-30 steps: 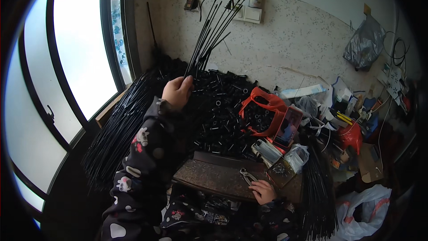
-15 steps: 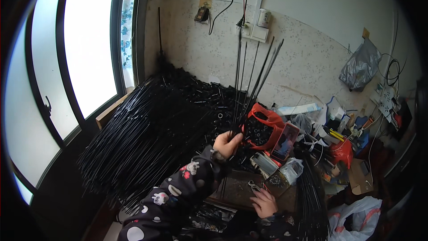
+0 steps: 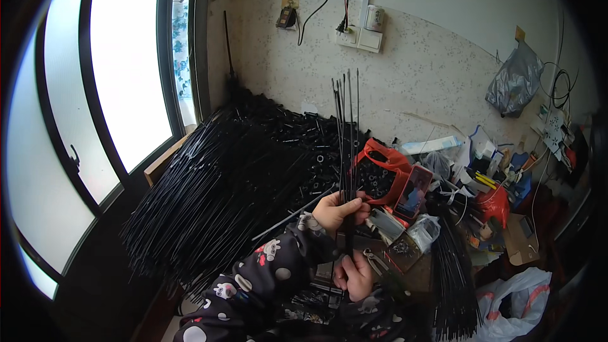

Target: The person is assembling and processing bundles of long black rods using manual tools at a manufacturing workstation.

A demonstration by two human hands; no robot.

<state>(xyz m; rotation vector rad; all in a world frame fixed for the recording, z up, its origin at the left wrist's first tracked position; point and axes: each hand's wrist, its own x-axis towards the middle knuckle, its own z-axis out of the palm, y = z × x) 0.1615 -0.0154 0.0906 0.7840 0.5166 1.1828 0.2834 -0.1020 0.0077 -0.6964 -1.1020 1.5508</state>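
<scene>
My left hand (image 3: 337, 215) is closed around a small upright bundle of thin black rods (image 3: 344, 133), thumb across the front. Just below it, my right hand (image 3: 356, 280) has its fingers closed at the lower part of the same bundle. One grey rod (image 3: 285, 220) slants down to the left behind my left sleeve. Pliers (image 3: 375, 262) lie on the dark work board (image 3: 415, 273), to the right of my right hand. A huge heap of black rods (image 3: 190, 190) spreads at the left, with small black tubular parts (image 3: 304, 133) piled behind it.
Behind the hands sits a red bag (image 3: 398, 183) of small black parts, with a lit phone (image 3: 413, 191) leaning in front. More rods (image 3: 451, 278) hang at the right, above a white plastic bag (image 3: 522, 304). Clutter, including yellow-handled tools (image 3: 485, 180), fills the right side. A window (image 3: 126, 63) stands left.
My right hand has left the pliers on the board and moved left to the lower part of the bundle. The rods in my left hand have drawn closer together and sit lower.
</scene>
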